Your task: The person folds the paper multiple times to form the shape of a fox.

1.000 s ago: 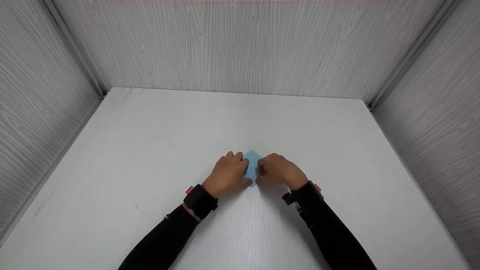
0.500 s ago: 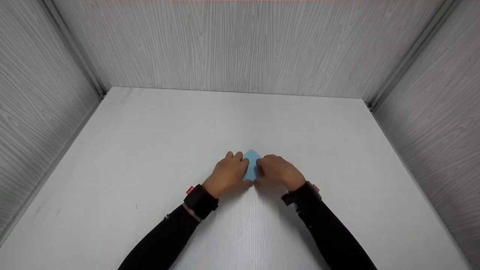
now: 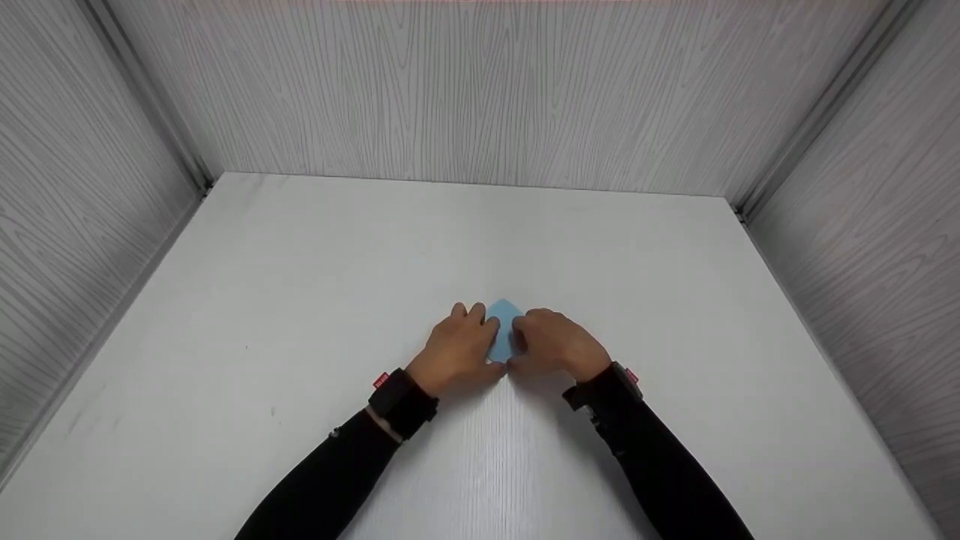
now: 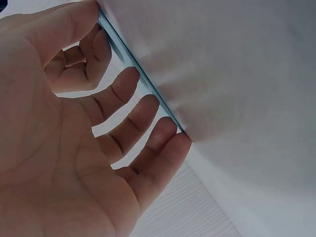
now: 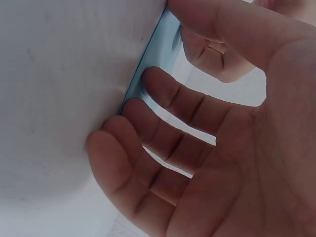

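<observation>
A small blue sheet of paper [image 3: 502,330] with a pointed far end lies on the white table between both hands. My left hand [image 3: 455,349] holds its left side, fingers bent, with the fingertips along the edge and the thumb near the close end. On the other side, my right hand [image 3: 559,343] grips the paper with curled fingers, its thumb tip beside the left thumb. In the left wrist view the paper [image 4: 128,52] shows as a thin strip edge-on at the fingertips. The right wrist view shows more of the paper [image 5: 155,47], between thumb and fingers.
The white table [image 3: 337,247] extends around the hands. A grey wood-grain back wall [image 3: 480,90] rises behind it, with similar panels at left [image 3: 67,187] and right [image 3: 877,225]. Black bands [image 3: 403,403] are strapped on both wrists over dark sleeves.
The right hand has shifted slightly left, its thumb coming next to the left thumb. The paper's near tip, visible a second ago, no longer shows as a point. The left hand has hardly moved.
</observation>
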The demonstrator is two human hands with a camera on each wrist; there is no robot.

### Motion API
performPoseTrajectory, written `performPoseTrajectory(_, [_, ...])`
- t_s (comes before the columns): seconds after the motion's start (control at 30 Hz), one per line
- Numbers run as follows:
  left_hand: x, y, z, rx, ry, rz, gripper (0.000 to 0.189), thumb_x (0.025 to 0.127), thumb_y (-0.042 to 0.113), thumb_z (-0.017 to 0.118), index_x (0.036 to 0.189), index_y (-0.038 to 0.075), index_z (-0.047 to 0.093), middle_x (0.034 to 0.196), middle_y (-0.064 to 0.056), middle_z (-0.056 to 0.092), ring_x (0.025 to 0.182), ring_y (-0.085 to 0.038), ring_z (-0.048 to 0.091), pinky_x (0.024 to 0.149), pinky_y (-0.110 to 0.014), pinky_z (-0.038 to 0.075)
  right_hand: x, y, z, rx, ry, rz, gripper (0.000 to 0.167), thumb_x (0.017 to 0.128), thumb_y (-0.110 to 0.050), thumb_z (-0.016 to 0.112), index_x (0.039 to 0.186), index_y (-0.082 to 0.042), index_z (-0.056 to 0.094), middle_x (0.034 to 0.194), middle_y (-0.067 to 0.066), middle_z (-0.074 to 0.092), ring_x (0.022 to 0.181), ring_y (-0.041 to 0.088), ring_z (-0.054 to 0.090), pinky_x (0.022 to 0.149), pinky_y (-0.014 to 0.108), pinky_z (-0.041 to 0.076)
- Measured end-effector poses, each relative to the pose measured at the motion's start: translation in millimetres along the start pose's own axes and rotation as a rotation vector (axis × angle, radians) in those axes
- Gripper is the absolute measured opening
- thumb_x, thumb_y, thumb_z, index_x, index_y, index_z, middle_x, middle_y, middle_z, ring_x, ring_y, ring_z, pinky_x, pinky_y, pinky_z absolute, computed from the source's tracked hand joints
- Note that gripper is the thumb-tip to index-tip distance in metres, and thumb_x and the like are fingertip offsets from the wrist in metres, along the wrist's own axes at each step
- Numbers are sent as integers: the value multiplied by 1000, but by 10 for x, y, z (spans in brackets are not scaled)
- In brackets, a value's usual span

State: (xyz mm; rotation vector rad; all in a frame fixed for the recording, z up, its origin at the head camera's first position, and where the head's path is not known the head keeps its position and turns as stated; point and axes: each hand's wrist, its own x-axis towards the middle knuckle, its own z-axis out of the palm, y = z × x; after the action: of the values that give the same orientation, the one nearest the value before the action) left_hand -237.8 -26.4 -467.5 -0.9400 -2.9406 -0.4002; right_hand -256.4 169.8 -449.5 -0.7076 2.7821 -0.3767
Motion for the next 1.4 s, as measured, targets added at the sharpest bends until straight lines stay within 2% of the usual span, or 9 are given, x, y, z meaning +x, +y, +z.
performPoseTrajectory(0.17, [-21,1,-2,0,33,14,44,94,40,78,108,1,65,95,-12,50,84,-25,40,61,-31,42,-1,9,-1,32,2,10,24,85,-22,85,84,-11,63,83,0,58,81,17,52,72,34,46])
performPoseTrajectory(0.23, [-24,0,1,-4,37,15,46,94,41,78,110,0,66,95,-12,50,84,-25,40,61,-31,42,2,11,-1,37,0,13,24,86,-22,85,84,-12,63,83,0,58,81,17,52,72,34,46])
performPoseTrajectory(0.6, [-31,27,-18,-32,17,-9,49,94,38,80,117,-4,65,98,-15,50,86,-26,39,64,-31,40,43,77,2,74,-43,60,24,85,-27,85,88,-13,66,86,-1,61,85,18,54,74,34,47])
performPoseTrajectory(0.73, [-25,25,-16,-41,-5,-19,50,95,38,79,120,-3,66,100,-14,50,88,-27,41,64,-32,40,44,102,-4,79,-49,60,21,85,-25,83,87,-13,65,85,-1,59,85,19,52,73,34,45])
performPoseTrajectory(1.07, [-7,21,29,-16,11,-30,51,93,40,81,119,-2,66,99,-15,51,87,-27,41,64,-32,42,59,115,-19,116,-58,66,16,83,-20,81,83,-14,66,83,-1,59,82,18,53,70,34,45])
performPoseTrajectory(1.4, [-13,45,-11,-7,-11,-38,52,92,38,82,120,-4,65,100,-17,52,86,-27,38,64,-32,39,52,197,-56,177,-87,84,10,83,-15,78,86,-13,68,86,0,61,81,17,54,71,34,47])
